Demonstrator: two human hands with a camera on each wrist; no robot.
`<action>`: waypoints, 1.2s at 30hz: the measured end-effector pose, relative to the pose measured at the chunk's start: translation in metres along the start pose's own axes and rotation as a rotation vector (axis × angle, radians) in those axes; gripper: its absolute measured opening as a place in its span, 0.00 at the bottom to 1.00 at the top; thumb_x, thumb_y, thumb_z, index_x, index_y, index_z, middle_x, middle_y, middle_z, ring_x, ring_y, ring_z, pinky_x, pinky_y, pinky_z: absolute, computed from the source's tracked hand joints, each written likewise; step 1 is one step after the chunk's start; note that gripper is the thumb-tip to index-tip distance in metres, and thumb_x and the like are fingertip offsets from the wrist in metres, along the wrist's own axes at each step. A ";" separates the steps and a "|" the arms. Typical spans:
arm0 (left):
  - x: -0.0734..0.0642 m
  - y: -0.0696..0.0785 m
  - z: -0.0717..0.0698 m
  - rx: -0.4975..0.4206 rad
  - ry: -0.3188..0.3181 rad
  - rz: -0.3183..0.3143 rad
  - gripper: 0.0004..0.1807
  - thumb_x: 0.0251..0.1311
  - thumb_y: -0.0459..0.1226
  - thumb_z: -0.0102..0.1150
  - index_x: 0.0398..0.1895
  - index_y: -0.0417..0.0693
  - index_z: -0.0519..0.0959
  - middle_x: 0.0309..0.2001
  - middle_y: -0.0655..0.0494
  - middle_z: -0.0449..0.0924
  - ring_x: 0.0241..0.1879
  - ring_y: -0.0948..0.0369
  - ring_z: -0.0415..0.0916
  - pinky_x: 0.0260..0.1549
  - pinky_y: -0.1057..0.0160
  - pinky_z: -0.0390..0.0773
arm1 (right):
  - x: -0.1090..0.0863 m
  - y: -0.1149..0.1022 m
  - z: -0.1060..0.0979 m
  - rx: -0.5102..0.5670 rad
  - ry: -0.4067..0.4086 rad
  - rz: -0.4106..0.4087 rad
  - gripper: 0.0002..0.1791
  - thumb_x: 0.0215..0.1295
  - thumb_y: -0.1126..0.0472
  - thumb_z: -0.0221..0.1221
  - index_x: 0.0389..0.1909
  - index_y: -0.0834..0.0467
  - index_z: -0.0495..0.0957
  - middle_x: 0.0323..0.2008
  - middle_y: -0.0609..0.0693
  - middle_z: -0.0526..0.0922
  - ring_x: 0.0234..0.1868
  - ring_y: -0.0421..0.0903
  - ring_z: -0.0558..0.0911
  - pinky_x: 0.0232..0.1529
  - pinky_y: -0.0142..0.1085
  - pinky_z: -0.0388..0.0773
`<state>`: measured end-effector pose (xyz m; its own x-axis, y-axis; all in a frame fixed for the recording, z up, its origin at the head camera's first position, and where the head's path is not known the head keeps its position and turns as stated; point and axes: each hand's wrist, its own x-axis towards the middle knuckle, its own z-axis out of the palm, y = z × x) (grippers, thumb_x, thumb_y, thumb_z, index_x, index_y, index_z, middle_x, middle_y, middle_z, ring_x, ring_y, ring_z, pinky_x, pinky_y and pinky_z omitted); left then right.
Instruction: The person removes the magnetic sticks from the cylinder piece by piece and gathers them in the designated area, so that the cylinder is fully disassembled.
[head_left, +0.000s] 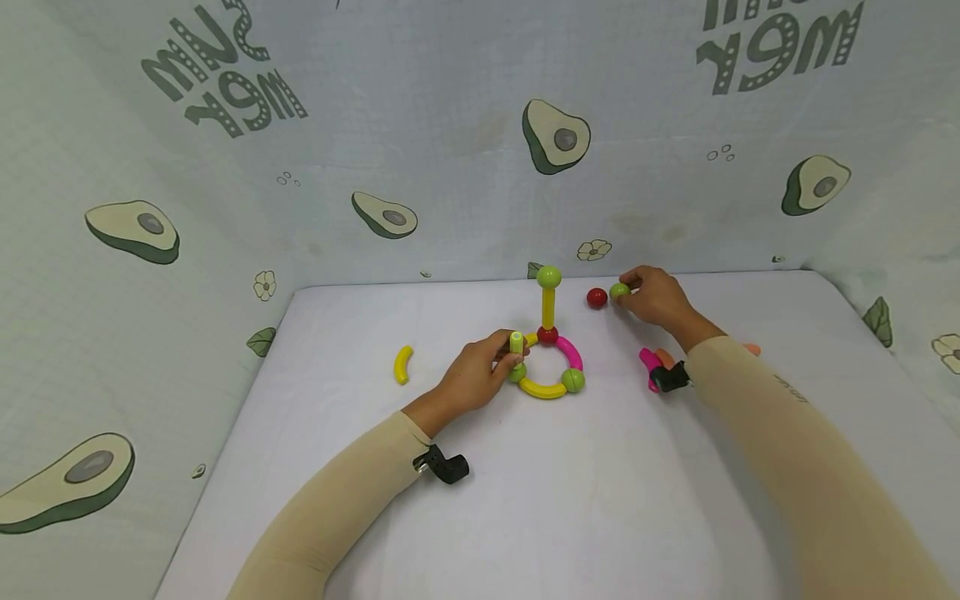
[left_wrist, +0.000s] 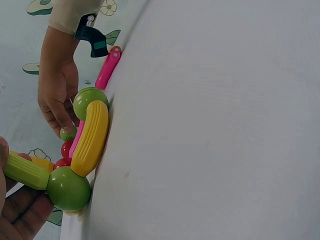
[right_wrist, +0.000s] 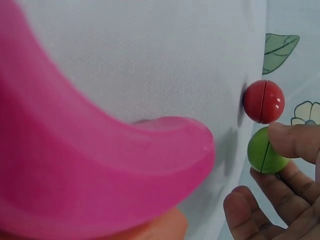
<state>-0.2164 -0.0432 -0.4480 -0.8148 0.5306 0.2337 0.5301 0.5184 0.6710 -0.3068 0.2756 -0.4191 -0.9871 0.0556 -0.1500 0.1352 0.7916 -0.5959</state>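
My left hand [head_left: 474, 373] pinches a light green rod [head_left: 517, 342] that stands upright on a green ball [left_wrist: 69, 189] of a toy ring. Curved yellow [head_left: 543, 390] and pink [head_left: 572, 354] pieces, joined by balls, form the ring on the table. From its red ball [head_left: 547, 335] rises a yellow rod [head_left: 548, 308], topped by another green ball [head_left: 549, 277]. Near the table's far edge, my right hand [head_left: 656, 297] holds a loose green ball [right_wrist: 266, 152] between thumb and fingers. A loose red ball [right_wrist: 263, 102] sits just beside it.
A curved yellow piece [head_left: 403, 365] lies alone left of the ring. Under the right forearm are pink pieces [head_left: 647, 359] and orange ones [head_left: 664, 358], partly hidden by the wrist camera [head_left: 670, 377]. A printed cloth [head_left: 465, 150] hangs behind the white table [head_left: 525, 500].
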 end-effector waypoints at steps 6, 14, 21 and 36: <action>0.001 0.000 0.000 -0.006 -0.002 0.003 0.13 0.77 0.40 0.53 0.58 0.44 0.74 0.51 0.55 0.84 0.52 0.61 0.82 0.50 0.68 0.79 | 0.001 0.001 0.001 0.002 -0.018 0.006 0.26 0.72 0.60 0.61 0.65 0.69 0.69 0.62 0.68 0.72 0.58 0.65 0.72 0.58 0.55 0.77; 0.001 -0.001 0.000 -0.012 -0.003 0.005 0.14 0.77 0.40 0.53 0.59 0.44 0.74 0.51 0.55 0.84 0.53 0.61 0.82 0.52 0.69 0.78 | 0.004 0.004 0.001 -0.027 -0.050 0.016 0.25 0.71 0.60 0.62 0.64 0.68 0.70 0.59 0.68 0.74 0.56 0.64 0.74 0.57 0.54 0.77; 0.000 -0.002 0.001 -0.019 -0.009 -0.005 0.14 0.77 0.40 0.53 0.60 0.44 0.74 0.52 0.55 0.84 0.54 0.60 0.81 0.52 0.69 0.78 | 0.004 0.004 0.002 -0.029 -0.062 0.031 0.25 0.70 0.62 0.62 0.64 0.68 0.71 0.58 0.68 0.74 0.54 0.64 0.74 0.56 0.53 0.78; -0.002 -0.003 0.000 -0.101 0.006 -0.022 0.21 0.75 0.41 0.58 0.66 0.44 0.71 0.55 0.53 0.82 0.53 0.59 0.81 0.53 0.68 0.78 | -0.016 -0.026 -0.008 0.064 0.064 -0.084 0.29 0.75 0.49 0.58 0.67 0.64 0.69 0.66 0.66 0.71 0.64 0.66 0.69 0.59 0.60 0.75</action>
<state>-0.2164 -0.0466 -0.4504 -0.8279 0.5151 0.2221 0.4857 0.4600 0.7433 -0.2953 0.2590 -0.3944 -0.9984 0.0308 -0.0481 0.0547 0.7546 -0.6539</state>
